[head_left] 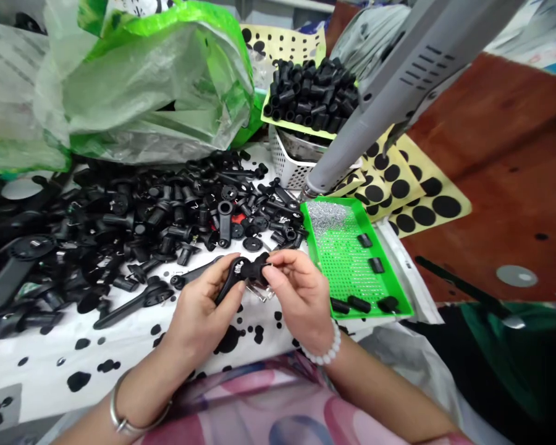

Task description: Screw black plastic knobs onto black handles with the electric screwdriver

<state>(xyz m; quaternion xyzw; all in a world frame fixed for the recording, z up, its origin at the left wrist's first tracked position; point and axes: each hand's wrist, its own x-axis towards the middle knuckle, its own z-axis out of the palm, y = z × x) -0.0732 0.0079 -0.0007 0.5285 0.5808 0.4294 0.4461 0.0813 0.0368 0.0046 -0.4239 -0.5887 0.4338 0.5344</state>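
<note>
Between thumb and fingers of my left hand [199, 312] is a black plastic crank arm [230, 279] with a round end and white marks. My right hand [301, 296] pinches a small black knob-like piece [258, 270] against that round end; my fingertips partly cover where the two meet. Thin shiny metal bits [259, 293] show just below the pieces, and I cannot tell what they belong to. Close by on the left lies another black crank arm [143, 300]. To the right of my right hand sits a green perforated tray [359, 272] with small silver pieces and black cylinders.
A wide heap of black plastic parts [167, 210] covers the table's left side. Behind it slumps a green-and-clear plastic bag [157, 93]. A white basket [290, 162] stands beneath piled black tubes [312, 93]. A grey post [366, 117] slants over sheets of black round stickers [424, 213].
</note>
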